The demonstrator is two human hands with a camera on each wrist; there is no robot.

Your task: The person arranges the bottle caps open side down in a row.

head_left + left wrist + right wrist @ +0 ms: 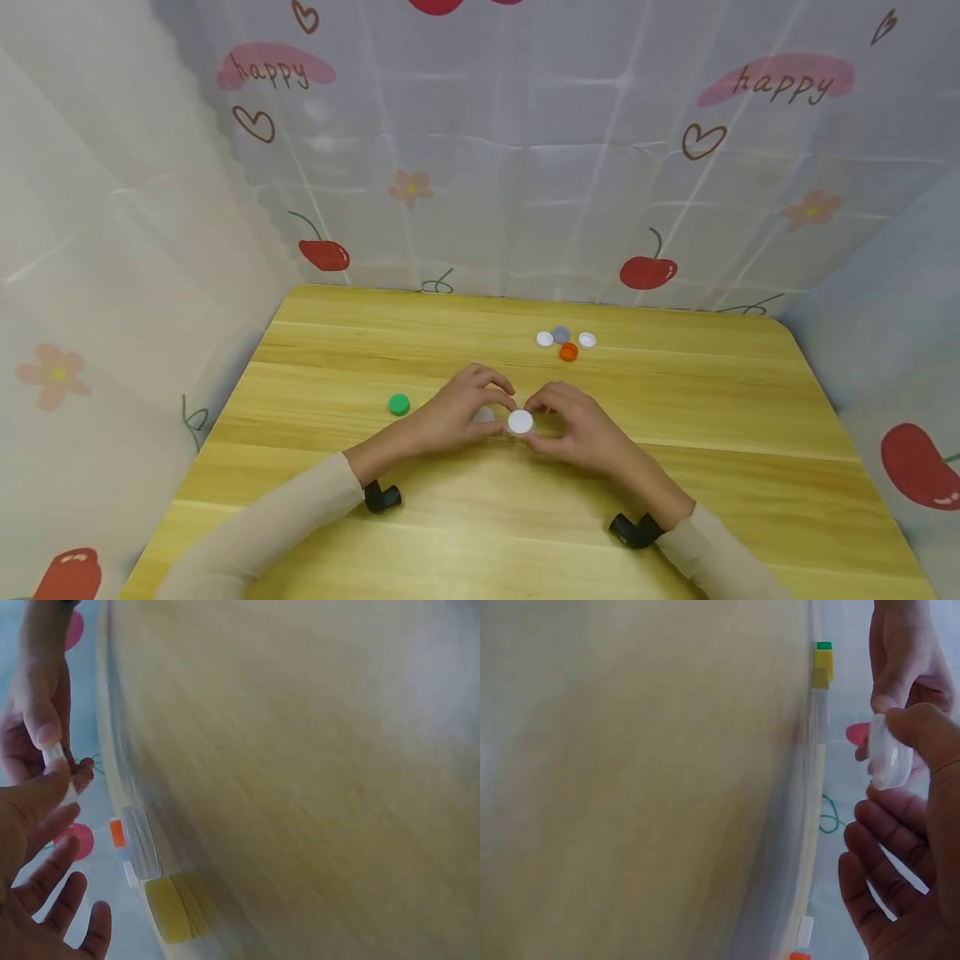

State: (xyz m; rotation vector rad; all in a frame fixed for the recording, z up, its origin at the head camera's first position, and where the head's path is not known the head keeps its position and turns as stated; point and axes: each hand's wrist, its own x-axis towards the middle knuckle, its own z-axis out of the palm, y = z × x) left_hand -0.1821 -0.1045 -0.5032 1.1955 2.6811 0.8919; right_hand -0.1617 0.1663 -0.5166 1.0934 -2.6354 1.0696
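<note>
A small round white container (521,422) is held up between the two hands, its flat top facing the head camera. My left hand (453,417) pinches its left side between thumb and fingertips, other fingers spread. From the opposite side, my right hand (581,429) grips it by thumb and index finger. Up close in the right wrist view, the container (889,754) looks translucent with a ridged rim. Beneath the left hand, a clear round container (141,844) stands on the table beside a yellow one (169,909), mostly hidden in the head view.
A green round container (399,405) sits left of the left hand. Toward the back lie two white caps (544,339), a greyish one (562,335) and an orange one (568,352). The wooden table (480,533) ends at a printed curtain (510,208).
</note>
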